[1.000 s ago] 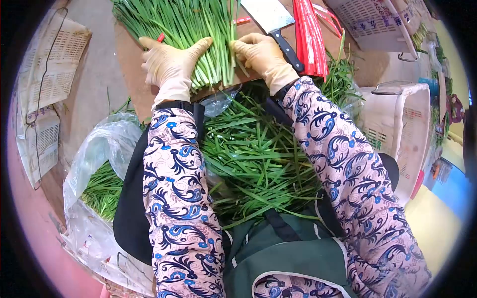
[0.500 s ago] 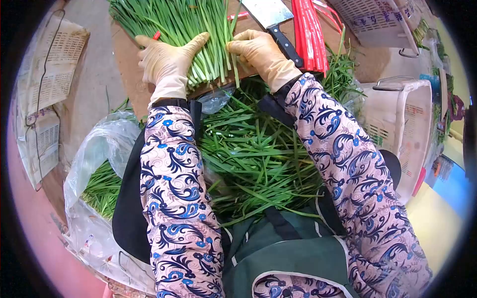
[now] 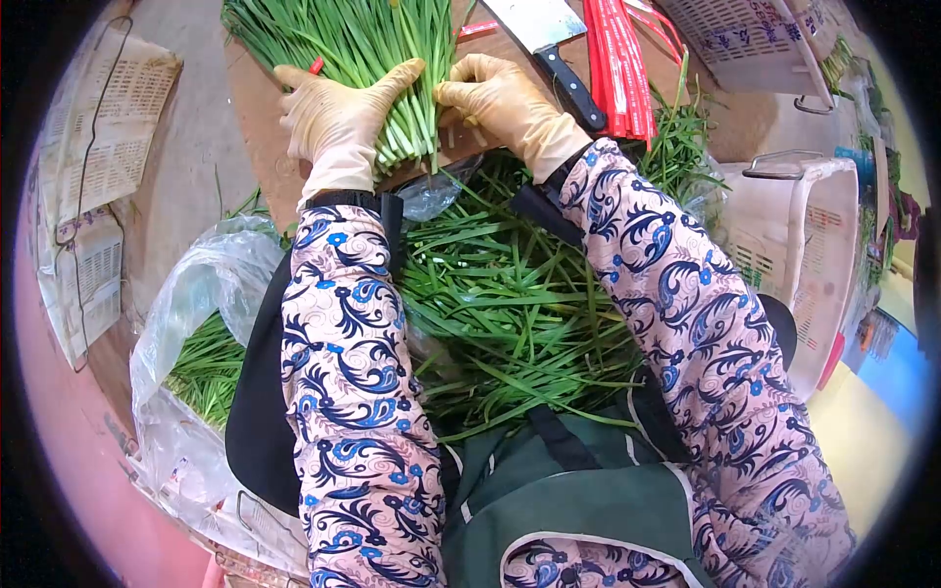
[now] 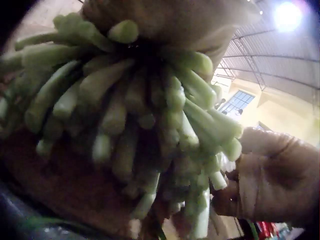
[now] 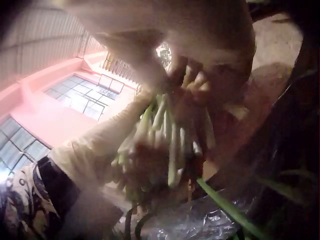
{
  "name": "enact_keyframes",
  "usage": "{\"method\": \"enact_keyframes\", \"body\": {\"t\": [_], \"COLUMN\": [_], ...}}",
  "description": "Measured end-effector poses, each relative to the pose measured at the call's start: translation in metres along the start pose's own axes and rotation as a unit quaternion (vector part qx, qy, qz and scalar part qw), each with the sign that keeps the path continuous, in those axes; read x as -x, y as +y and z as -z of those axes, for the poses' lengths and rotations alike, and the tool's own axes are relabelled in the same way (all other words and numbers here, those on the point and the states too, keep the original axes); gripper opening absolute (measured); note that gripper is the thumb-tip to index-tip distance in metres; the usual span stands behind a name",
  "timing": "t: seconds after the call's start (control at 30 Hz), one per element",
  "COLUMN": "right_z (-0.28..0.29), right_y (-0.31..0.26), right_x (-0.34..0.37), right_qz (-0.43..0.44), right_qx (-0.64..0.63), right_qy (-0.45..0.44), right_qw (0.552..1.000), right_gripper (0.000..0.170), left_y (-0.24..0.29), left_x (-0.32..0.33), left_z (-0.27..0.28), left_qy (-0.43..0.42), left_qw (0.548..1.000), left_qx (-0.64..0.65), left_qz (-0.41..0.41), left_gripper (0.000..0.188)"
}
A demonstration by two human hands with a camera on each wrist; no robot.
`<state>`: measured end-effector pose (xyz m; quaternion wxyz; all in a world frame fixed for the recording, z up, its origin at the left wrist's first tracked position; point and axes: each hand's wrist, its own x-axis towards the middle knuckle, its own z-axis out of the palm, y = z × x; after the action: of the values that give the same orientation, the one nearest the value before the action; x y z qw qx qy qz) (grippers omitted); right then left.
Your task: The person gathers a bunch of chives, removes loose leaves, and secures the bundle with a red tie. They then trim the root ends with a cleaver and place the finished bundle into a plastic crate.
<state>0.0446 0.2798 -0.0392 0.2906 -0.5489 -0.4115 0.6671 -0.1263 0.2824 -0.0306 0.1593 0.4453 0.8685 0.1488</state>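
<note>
A thick bunch of long green stalks (image 3: 368, 44) lies on a brown board, its pale cut ends toward the person. The gloved left hand (image 3: 338, 127) grips the bunch near those ends, thumb across the top. At the bunch's right edge the gloved right hand (image 3: 510, 108) pinches stalks between thumb and bent fingers. The left wrist view shows the cut ends (image 4: 115, 105) fanned under the left palm, with the right hand (image 4: 277, 175) touching their side. In the right wrist view, stalk ends (image 5: 167, 145) hang below the right hand's fingers (image 5: 195, 82).
A knife (image 3: 569, 86) and red printed strips (image 3: 618, 73) lie right of the bunch on the board (image 3: 260, 127). Loose green leaves (image 3: 510, 304) heap over the lap. A plastic bag (image 3: 167, 363) with greens stands left, a white crate (image 3: 784, 225) right.
The right hand has shifted left against the bunch's edge, and the stalks that stuck out there now lie closer in. The left hand keeps its grip.
</note>
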Motion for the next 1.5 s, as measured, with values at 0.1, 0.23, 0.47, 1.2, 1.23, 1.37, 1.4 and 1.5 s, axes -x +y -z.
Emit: {"method": "enact_keyframes", "body": {"t": [0.1, 0.23, 0.47, 1.2, 1.23, 1.37, 1.4, 1.5], "right_z": [-0.001, -0.009, -0.002, -0.006, 0.0, 0.028, 0.03, 0.017], "right_y": [0.026, 0.02, 0.024, -0.016, -0.025, -0.033, -0.027, -0.01], "right_x": [-0.022, -0.031, -0.027, 0.038, 0.042, 0.03, 0.023, 0.006], "right_qz": [0.11, 0.165, 0.13, -0.163, -0.152, -0.067, -0.027, -0.004], "right_qx": [0.049, 0.242, 0.279, 0.404, 0.414, 0.324, 0.313, 0.354], "right_qy": [0.064, 0.119, 0.16, -0.324, -0.31, -0.108, -0.035, -0.011], "right_qw": [0.991, 0.949, 0.938, 0.84, 0.843, 0.938, 0.949, 0.935], "right_gripper": [0.015, 0.016, 0.028, 0.031, 0.033, 0.037, 0.037, 0.036], "left_y": [0.002, 0.003, 0.008, 0.008, 0.009, 0.005, 0.005, 0.005], "left_x": [0.001, -0.001, 0.0, 0.003, 0.004, 0.0, 0.0, 0.001], "left_z": [0.0, 0.0, 0.009, 0.011, 0.011, 0.003, 0.001, 0.002], "left_qy": [0.002, 0.002, -0.055, -0.04, -0.044, -0.006, -0.005, -0.006], "left_qw": [1.0, 0.999, 0.998, 0.999, 0.998, 1.0, 1.0, 1.0], "left_qx": [-0.002, -0.025, 0.011, 0.005, 0.005, -0.011, -0.011, -0.01], "left_qz": [0.001, 0.027, 0.039, 0.033, 0.037, 0.022, 0.022, 0.023], "left_gripper": [0.141, 0.14, 0.142, 0.141, 0.141, 0.136, 0.136, 0.136]}}
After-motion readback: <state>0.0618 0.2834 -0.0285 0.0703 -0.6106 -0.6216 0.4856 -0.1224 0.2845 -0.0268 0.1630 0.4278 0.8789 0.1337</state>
